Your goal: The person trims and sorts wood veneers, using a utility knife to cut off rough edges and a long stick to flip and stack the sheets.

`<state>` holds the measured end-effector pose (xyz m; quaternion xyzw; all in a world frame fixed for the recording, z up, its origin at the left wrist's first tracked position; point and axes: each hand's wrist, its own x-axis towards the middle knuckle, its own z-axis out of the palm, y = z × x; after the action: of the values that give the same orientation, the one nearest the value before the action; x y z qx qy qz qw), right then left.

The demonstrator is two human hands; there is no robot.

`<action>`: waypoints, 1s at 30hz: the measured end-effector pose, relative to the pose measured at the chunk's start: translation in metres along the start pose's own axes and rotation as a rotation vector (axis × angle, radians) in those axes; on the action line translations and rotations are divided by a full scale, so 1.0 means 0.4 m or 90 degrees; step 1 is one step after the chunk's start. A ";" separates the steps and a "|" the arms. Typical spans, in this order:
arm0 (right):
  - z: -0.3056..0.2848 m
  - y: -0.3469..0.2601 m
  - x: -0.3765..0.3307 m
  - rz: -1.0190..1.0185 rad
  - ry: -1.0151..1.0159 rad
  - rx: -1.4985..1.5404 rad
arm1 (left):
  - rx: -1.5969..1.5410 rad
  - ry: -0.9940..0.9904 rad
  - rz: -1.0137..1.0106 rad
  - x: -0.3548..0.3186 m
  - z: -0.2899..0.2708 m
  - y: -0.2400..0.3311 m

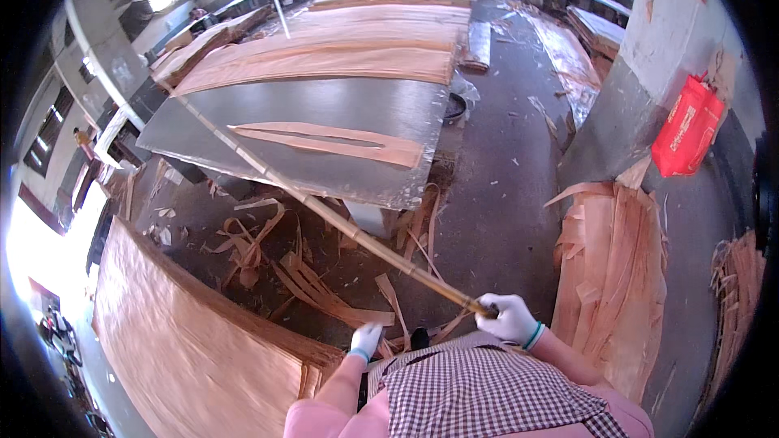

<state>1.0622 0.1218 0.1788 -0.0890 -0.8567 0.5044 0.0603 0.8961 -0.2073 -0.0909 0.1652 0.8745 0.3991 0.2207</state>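
your hands are well apart. your right hand [505,320], in a white glove with a teal band at the wrist, is wrapped around the dark near end of a bamboo pole [326,212]. the pole slants away from you to the far left, crossing in front of a dark grey table [324,105]; whether it touches the tabletop, you cannot tell from here. your left hand [367,339], gloved the same way, is low and near, just beside the end of some loose veneer strips [324,288] on the floor; whether its fingers hold anything is too small to tell.

on the table lies a long veneer piece [402,151] with a slit along its middle, and beyond it, on the far side, wide veneer sheets [324,57] lie in layers. to your near left is a thick veneer stack [187,324] with a curved edge. to your right lies a long veneer bundle [613,276], and past it a red bag [688,126] hangs against a grey and white pillar [600,113]. you wear a checked apron [487,381] over pink sleeves.
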 end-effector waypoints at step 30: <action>-1.132 0.756 1.371 0.120 -0.055 0.203 | 0.112 0.959 -0.446 0.925 -0.022 0.646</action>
<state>0.6416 0.7692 0.1408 -0.1367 -0.7555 0.6406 -0.0109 0.6069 0.1213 0.0193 -0.4110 0.8167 0.2409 -0.3256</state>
